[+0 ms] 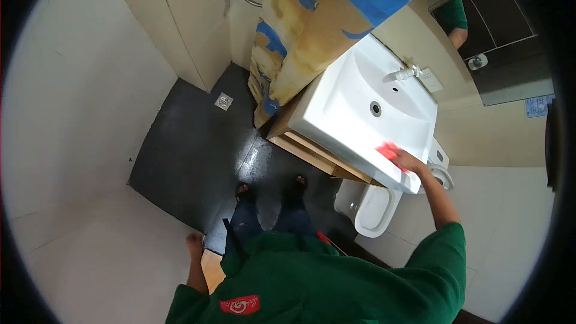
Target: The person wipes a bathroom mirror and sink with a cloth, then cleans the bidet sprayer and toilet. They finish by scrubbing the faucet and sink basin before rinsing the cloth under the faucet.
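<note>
My right hand is closed on a red cloth, pressed on the near right corner of the white sink. The cloth touches the basin's surface by the rim. A faucet stands at the sink's back edge, and the drain shows in the middle of the basin. Low on the left, my left hand hangs beside the white wall, near the edge of the dark floor. Its fingers are too small and unclear to make out.
A patterned shower curtain hangs left of the sink. Under the sink is a wooden cabinet, with a toilet to its right. A mirror is on the wall. The dark floor has a drain grate.
</note>
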Action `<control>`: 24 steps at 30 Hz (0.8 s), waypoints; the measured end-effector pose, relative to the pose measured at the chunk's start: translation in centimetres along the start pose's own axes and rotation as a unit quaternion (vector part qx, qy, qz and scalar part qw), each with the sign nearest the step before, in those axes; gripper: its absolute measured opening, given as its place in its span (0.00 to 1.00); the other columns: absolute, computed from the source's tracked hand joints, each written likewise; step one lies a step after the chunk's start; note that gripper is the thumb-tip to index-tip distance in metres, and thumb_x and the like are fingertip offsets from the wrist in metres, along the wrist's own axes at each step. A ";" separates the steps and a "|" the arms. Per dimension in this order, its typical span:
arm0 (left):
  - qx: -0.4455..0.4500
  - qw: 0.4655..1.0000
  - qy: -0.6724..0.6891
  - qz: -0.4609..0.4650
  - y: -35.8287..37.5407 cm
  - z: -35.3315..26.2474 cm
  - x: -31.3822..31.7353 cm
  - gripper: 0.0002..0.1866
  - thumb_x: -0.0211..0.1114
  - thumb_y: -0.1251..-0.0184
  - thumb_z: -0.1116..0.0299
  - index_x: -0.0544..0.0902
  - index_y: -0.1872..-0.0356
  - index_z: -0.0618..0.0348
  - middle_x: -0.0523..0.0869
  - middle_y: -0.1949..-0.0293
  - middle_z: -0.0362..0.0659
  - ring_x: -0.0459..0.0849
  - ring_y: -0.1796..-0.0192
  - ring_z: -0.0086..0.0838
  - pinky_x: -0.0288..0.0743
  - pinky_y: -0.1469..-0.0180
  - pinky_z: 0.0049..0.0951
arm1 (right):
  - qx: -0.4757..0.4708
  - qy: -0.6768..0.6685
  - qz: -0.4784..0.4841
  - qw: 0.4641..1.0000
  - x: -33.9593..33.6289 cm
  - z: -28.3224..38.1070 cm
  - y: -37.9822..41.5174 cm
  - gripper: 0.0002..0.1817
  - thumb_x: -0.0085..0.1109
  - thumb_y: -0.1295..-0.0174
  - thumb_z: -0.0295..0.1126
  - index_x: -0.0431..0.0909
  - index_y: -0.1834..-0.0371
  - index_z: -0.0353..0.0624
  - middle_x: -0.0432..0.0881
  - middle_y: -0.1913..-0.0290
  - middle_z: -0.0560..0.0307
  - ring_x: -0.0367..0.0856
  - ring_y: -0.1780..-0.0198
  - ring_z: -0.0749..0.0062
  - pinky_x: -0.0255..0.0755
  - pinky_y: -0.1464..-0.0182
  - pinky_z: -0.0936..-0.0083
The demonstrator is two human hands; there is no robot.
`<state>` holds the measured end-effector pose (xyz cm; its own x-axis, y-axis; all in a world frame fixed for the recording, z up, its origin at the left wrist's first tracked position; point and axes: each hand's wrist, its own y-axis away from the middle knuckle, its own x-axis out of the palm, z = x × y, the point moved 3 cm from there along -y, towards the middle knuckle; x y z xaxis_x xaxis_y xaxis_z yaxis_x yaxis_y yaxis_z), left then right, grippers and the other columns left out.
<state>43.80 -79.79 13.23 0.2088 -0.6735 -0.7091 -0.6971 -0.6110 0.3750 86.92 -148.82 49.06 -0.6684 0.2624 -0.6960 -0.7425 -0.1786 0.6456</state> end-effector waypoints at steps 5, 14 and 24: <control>-0.011 0.996 0.094 0.005 -3.3 -1.8 -0.8 0.10 0.62 0.45 0.67 0.81 0.78 0.66 0.82 0.82 0.47 0.80 0.78 0.31 0.73 0.73 0.33 | -0.006 -0.264 -0.195 0.945 1.5 -0.8 7.2 0.24 0.53 0.40 0.34 0.68 0.40 0.37 0.80 0.51 0.54 0.78 0.52 0.72 0.71 0.47 0.76; 0.025 0.992 0.032 0.118 -2.7 -3.7 0.1 0.07 0.61 0.45 0.71 0.80 0.77 0.64 0.81 0.80 0.44 0.77 0.76 0.28 0.71 0.72 0.32 | -0.183 0.170 -0.460 0.852 8.2 30.1 -9.5 0.39 0.64 0.54 0.39 0.62 0.33 0.58 0.65 0.36 0.44 0.60 0.34 0.48 0.55 0.37 0.44; 0.043 0.988 -0.133 0.072 -0.8 0.6 -5.1 0.05 0.61 0.50 0.75 0.75 0.80 0.64 0.77 0.81 0.43 0.71 0.78 0.27 0.67 0.74 0.30 | -0.105 0.264 -0.553 0.783 17.1 -10.3 4.8 0.24 0.64 0.56 0.33 0.77 0.51 0.65 0.58 0.36 0.45 0.59 0.38 0.43 0.56 0.42 0.45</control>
<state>42.84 -75.65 16.16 -0.0757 -0.6114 -0.7877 -0.7642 -0.4719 0.4397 71.42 -154.93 37.04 0.5042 -0.0513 -0.8621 -0.8344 -0.2862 -0.4710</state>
